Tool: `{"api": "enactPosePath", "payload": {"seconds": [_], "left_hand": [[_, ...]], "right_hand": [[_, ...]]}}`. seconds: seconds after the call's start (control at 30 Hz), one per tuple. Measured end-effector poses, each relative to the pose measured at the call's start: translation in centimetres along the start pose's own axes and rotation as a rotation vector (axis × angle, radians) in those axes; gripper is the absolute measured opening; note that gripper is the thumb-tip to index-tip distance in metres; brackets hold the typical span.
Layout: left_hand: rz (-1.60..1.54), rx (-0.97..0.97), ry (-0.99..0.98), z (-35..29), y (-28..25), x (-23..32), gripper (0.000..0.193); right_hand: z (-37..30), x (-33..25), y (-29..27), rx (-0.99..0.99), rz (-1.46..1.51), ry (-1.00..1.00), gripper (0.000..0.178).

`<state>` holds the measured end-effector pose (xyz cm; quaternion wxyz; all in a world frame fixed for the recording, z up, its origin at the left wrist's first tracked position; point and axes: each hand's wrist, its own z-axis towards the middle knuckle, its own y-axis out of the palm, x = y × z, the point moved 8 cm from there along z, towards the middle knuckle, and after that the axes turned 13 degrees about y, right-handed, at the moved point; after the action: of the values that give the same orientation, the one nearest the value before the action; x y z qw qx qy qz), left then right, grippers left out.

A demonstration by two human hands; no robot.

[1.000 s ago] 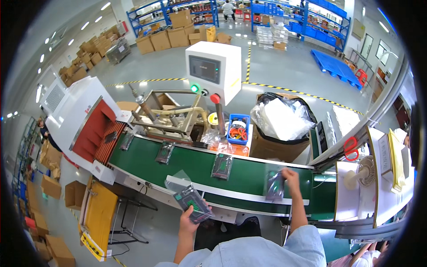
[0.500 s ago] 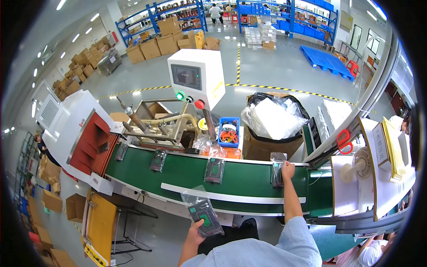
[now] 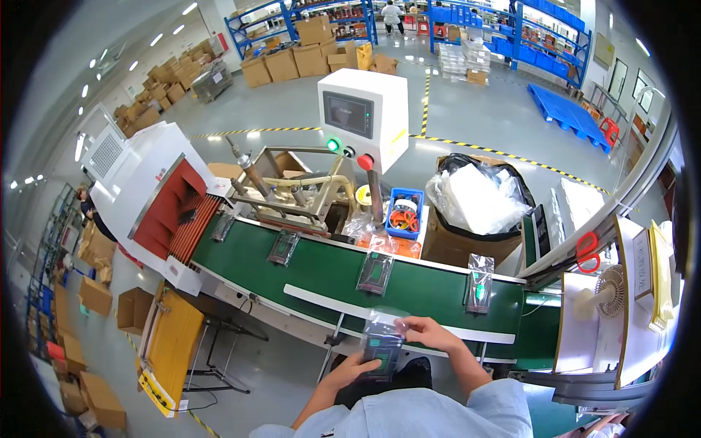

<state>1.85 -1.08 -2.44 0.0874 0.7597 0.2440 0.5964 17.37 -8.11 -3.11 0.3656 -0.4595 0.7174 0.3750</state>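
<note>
In front of my body is a clear plastic bag with a flat dark part (image 3: 383, 349) inside, marked with green. My left hand (image 3: 350, 371) grips its lower left side, thumb on top. At the bag's upper right edge, my right hand (image 3: 432, 333) has its fingers closed on the plastic. Across the green conveyor belt (image 3: 328, 271) lie similar packages: one bagged part (image 3: 480, 289) on the right, another bagged part (image 3: 374, 273) in the middle, and two more toward the left. A white guide rail (image 3: 409, 315) runs along the near side of the belt.
At the belt's left end stands a white machine with a red flap curtain (image 3: 169, 219). Behind the belt are a control box (image 3: 387, 120), a blue bin (image 3: 405, 226) and a carton of plastic waste (image 3: 467, 244). A small fan (image 3: 612, 286) stands at right.
My right hand has left the bagged part on the belt and come in to the bag my left hand holds. The view has shifted, so the scene sits farther right.
</note>
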Motion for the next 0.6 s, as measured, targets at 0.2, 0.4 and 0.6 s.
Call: {"api": "enactPosePath", "payload": {"seconds": [0.2, 0.4, 0.6], "left_hand": [[0.309, -0.09, -0.004, -0.8, -0.8, -0.9, 0.039], [0.463, -0.165, -0.02, -1.0, -1.6, -2.5, 0.042], [0.389, -0.119, -0.023, -0.7, -1.6, -1.0, 0.041]], "right_hand": [[-0.6, -6.2, -1.8, 0.232, -0.029, -0.184, 0.032], [-0.8, -8.4, 3.3, 0.018, -0.464, -0.229, 0.034], [-1.2, -8.2, -2.8, 0.395, 0.17, -0.309, 0.021]]}}
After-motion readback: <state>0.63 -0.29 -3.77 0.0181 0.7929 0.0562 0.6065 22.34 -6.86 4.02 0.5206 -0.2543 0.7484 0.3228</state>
